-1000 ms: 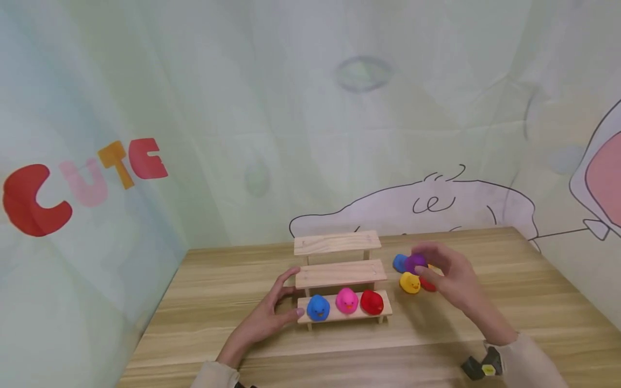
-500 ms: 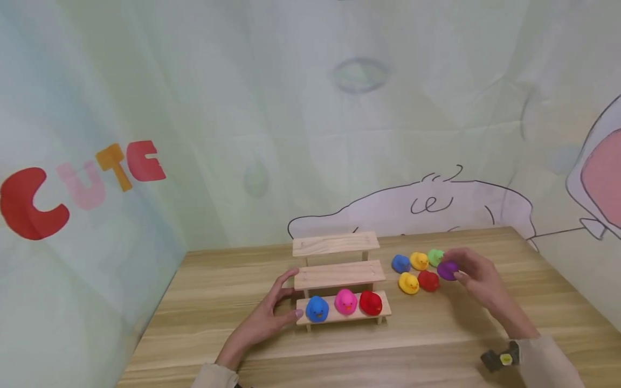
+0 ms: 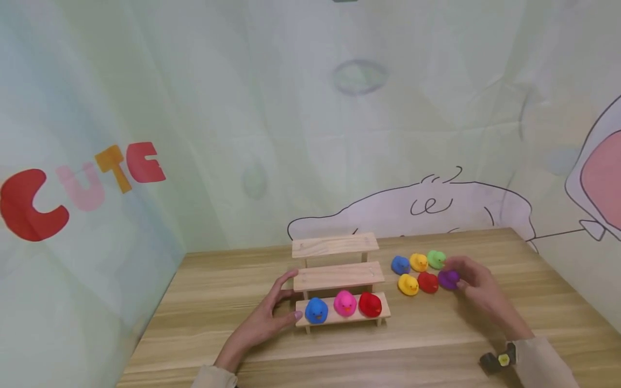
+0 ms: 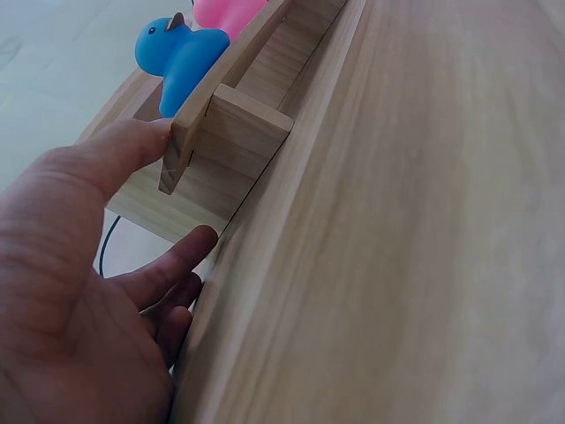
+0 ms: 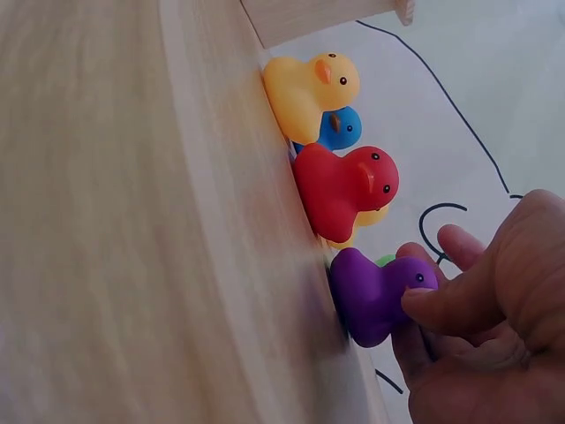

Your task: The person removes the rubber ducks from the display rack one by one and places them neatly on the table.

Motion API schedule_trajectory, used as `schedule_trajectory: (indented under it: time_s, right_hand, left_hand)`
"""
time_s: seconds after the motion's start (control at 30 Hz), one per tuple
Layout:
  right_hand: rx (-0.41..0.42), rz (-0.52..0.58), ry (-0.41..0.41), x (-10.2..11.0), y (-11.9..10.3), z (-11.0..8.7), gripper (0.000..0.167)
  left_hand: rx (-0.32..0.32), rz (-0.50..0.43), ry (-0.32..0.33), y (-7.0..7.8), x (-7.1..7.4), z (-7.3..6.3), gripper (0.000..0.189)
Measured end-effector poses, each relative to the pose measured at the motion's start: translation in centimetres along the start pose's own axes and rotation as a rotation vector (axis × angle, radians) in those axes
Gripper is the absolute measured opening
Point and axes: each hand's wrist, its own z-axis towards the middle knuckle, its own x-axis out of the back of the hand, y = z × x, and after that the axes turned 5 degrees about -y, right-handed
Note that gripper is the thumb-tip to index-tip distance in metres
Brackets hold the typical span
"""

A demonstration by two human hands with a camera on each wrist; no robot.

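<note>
A three-tier wooden stand (image 3: 338, 276) holds a blue rubber duck (image 3: 316, 311), a pink rubber duck (image 3: 345, 304) and a red rubber duck (image 3: 370, 305) on its lowest step. My left hand (image 3: 267, 318) rests at the stand's left side, its thumb touching the lowest step's end in the left wrist view. At the right, my right hand (image 3: 485, 285) pinches a purple rubber duck (image 5: 375, 296) by its head, thumb on the near side. This duck sits at the table surface, beside another red rubber duck (image 5: 344, 190).
Right of the stand are a second blue duck (image 3: 400, 264), two yellow ducks, one behind (image 3: 419, 262) and one in front (image 3: 408, 284), and a green duck (image 3: 436, 259). A printed curtain (image 3: 252, 134) hangs behind the wooden table (image 3: 204, 302).
My right hand has carried the purple duck rightward from above the other ducks and lowered it beside the red one. The left hand has stayed at the stand.
</note>
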Motion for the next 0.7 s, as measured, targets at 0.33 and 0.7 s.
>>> schedule_trajectory:
  time_s: [0.33,0.7]
  right_hand:
    - [-0.114,-0.07,0.004,0.0,-0.8,0.2,0.052]
    - [-0.179,-0.159,0.131,-0.6,-3.2,0.3,0.039]
  left_hand:
    - [-0.03,0.04,0.002,-0.7,0.1,0.2,0.087]
    - [-0.008,0.047,0.011,-0.5,0.0,0.0,0.085]
